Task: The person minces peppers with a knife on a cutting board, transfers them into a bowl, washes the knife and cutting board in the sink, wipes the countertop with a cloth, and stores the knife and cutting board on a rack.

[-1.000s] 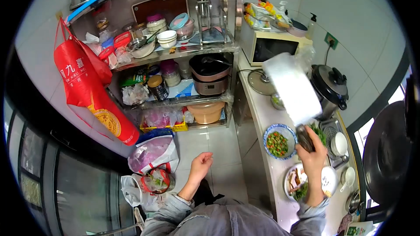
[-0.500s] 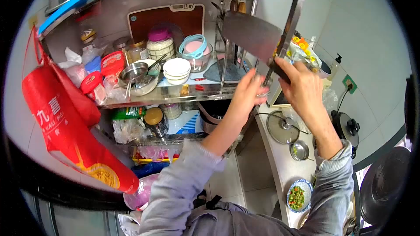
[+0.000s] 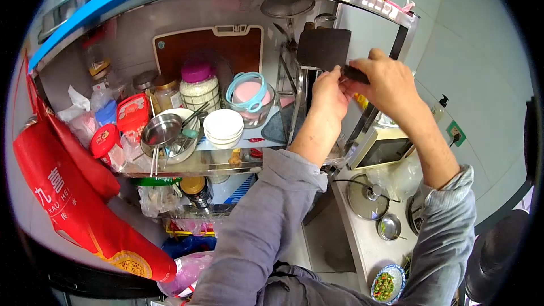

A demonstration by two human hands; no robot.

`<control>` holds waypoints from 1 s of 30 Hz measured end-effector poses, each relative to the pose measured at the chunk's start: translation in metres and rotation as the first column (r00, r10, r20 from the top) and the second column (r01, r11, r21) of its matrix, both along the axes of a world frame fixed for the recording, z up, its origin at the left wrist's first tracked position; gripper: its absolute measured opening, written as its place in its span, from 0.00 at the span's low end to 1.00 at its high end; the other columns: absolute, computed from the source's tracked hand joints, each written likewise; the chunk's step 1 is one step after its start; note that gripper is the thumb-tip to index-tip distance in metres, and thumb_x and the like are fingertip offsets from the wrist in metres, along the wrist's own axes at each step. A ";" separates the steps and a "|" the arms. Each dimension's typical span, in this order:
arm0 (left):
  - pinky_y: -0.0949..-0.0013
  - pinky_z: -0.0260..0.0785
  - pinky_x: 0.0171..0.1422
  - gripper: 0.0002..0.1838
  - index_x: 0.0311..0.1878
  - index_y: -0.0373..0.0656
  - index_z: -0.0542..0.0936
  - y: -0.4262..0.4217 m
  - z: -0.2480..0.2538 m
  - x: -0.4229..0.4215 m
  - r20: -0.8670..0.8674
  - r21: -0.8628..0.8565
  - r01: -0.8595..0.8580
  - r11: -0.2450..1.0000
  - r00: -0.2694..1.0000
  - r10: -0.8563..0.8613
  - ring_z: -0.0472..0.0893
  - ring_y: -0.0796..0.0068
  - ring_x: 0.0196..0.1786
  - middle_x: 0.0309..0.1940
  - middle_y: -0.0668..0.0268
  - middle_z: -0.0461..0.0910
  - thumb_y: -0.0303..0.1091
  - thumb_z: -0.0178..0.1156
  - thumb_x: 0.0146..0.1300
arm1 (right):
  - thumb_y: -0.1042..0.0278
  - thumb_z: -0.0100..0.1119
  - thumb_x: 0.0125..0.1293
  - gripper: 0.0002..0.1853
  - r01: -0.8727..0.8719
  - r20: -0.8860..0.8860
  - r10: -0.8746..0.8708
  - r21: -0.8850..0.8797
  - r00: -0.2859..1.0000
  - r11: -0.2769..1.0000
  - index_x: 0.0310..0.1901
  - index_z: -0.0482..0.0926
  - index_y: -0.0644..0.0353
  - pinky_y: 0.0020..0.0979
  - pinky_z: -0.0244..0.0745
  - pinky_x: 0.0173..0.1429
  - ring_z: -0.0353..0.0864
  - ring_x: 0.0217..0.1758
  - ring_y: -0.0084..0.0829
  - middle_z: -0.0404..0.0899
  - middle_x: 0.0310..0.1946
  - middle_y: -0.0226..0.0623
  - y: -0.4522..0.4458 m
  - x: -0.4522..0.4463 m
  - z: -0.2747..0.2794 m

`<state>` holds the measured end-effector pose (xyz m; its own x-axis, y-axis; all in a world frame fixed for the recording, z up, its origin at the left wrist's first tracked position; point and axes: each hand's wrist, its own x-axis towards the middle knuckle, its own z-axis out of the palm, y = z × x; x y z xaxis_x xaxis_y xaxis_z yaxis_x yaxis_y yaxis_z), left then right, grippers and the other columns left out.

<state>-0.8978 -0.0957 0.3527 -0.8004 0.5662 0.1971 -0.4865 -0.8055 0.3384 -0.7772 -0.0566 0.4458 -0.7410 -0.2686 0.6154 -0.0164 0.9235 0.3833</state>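
A cleaver [image 3: 324,49] with a wide dark blade is held up at the right end of the shelf's upper level, over a metal knife rack [image 3: 292,71]. My right hand [image 3: 388,82] is wrapped round its dark handle. Close beside the handle, my left hand [image 3: 330,97] has its fingers drawn together near the handle's front end. Whether the left fingers hold anything is hidden. The blade's lower edge is by the top of the rack; I cannot tell whether it sits in a slot.
White bowls [image 3: 224,126], a jar with a purple lid [image 3: 198,82] and a steel ladle [image 3: 161,130] stand on the shelf. A red bag [image 3: 85,204] hangs at left. The counter at right holds a glass lid [image 3: 367,197] and a patterned bowl [image 3: 389,283].
The cleaver has moved from over the counter to the rack, its blade now turned more upright. My left hand has risen from low down to beside the handle. The view has shifted towards the shelf.
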 end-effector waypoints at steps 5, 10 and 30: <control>0.72 0.77 0.38 0.11 0.40 0.39 0.72 -0.002 0.030 -0.020 0.166 0.133 -0.007 0.991 0.986 -0.015 0.78 0.72 0.35 0.33 0.64 0.76 0.37 0.47 0.68 | 0.69 0.63 0.48 0.16 -0.370 -0.172 0.333 -0.271 0.927 0.889 0.41 0.77 0.61 0.43 0.71 0.47 0.76 0.41 0.49 0.76 0.35 0.48 0.009 -0.030 0.028; 0.70 0.77 0.39 0.10 0.40 0.40 0.71 -0.006 0.021 -0.034 0.179 0.119 -0.045 0.992 0.984 0.023 0.78 0.70 0.36 0.32 0.63 0.76 0.38 0.47 0.68 | 0.73 0.63 0.49 0.17 -0.304 -0.137 0.278 -0.238 0.951 0.923 0.43 0.76 0.60 0.39 0.71 0.46 0.76 0.42 0.47 0.74 0.38 0.45 0.006 -0.072 0.018; 0.76 0.72 0.26 0.13 0.49 0.42 0.72 -0.113 -0.094 -0.018 -0.215 -0.608 -0.379 0.698 0.924 0.315 0.80 0.72 0.26 0.31 0.61 0.80 0.32 0.56 0.61 | 0.74 0.56 0.50 0.13 -0.205 -0.109 0.174 -0.446 0.979 0.871 0.40 0.78 0.57 0.43 0.71 0.51 0.73 0.51 0.47 0.72 0.46 0.50 -0.023 -0.167 -0.028</control>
